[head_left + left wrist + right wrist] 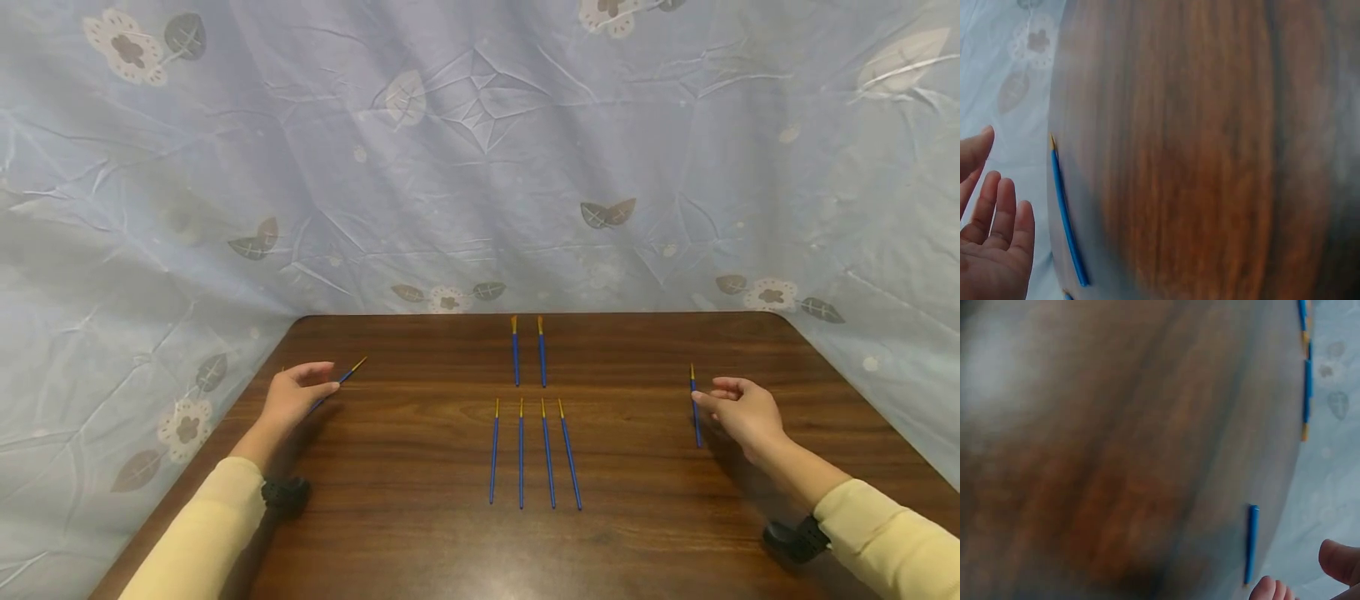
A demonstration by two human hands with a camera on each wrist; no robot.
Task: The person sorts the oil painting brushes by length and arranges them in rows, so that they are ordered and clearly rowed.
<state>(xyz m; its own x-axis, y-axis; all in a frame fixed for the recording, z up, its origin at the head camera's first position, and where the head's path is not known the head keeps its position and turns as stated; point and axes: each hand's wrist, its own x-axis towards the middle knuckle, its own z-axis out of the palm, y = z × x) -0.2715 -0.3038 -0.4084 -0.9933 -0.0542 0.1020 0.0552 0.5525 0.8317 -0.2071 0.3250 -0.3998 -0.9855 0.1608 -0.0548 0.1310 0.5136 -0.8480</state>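
A slim, yellow-tipped blue paintbrush (1069,219) lies on the dark brown wood-grain table (420,450), just inward of the left hand (296,396), its long axis slanting away and toward the middle — the left is plainly the nearer hand. A second yellow-tipped blue paintbrush (697,425) lies just inward of the right hand (744,414), its tip pointing almost straight away from the person. Both hands have thumb and fingers parted, gripping nothing — whether a fingertip touches either handle cannot be told.
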